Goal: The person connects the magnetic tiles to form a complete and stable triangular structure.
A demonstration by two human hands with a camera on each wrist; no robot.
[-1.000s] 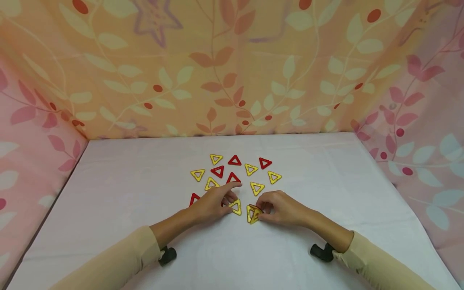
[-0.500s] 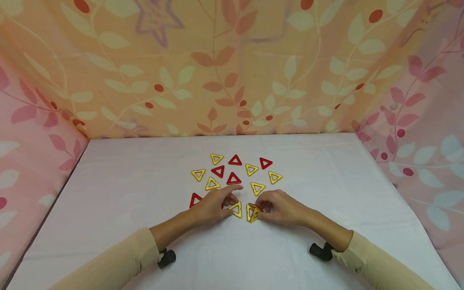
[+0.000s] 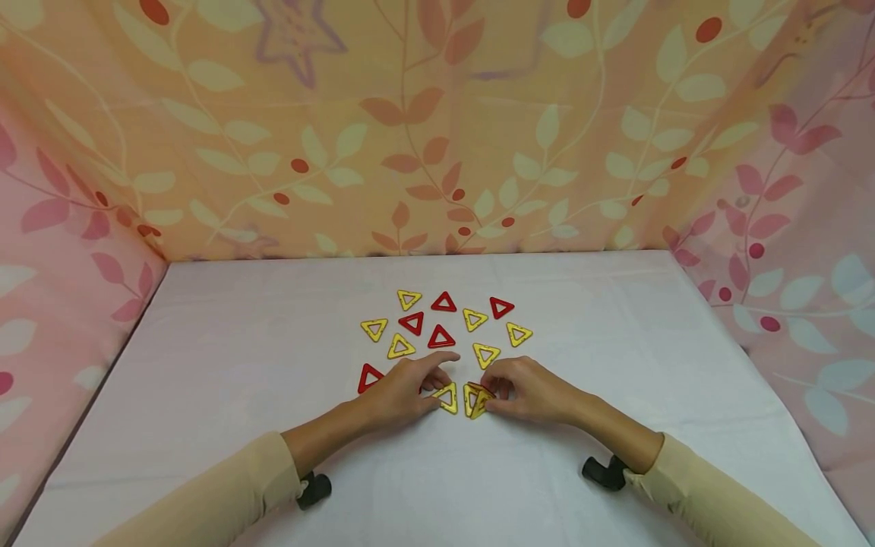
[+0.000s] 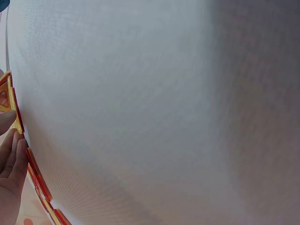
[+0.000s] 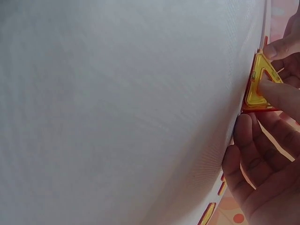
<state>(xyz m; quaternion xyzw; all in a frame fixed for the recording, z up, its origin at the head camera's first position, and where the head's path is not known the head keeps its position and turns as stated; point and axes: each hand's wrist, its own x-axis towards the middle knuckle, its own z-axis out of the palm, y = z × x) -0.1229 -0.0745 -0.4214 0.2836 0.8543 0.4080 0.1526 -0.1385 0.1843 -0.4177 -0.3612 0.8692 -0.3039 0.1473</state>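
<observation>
Left yellow triangle (image 3: 453, 399), pinched in my left hand (image 3: 403, 389), has slid slightly nearer and rightward, so its edge looks almost lined up with, though apart from, the yellow pieces (image 3: 478, 403) my right hand (image 3: 529, 391) grips, loose triangles (image 3: 440, 345) mostly farther off.
</observation>
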